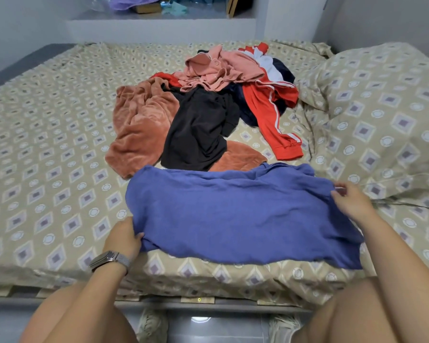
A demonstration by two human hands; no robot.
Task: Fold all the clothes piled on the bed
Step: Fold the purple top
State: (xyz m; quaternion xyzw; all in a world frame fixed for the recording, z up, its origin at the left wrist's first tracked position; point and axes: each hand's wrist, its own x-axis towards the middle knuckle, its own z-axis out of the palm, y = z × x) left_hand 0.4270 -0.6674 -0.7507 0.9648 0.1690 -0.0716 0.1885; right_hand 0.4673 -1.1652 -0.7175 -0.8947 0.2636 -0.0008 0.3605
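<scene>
Blue garment [235,214] spread flat on bed [47,149] between both hands. Left hand [125,237], metal-band watch [109,260] on wrist, pinches garment's near-left edge. Right hand [352,200] pinches right edge, fingers curled on fabric. Beyond hands: pile of brown fleece [139,125], black top [198,129], pink garment [218,70], red track jacket [273,112]. Pillow [382,115] beyond right hand.

Left hand [125,237] and right hand [351,198] apparently pinch the blue garment [235,214] spread on the bed [47,149].
</scene>
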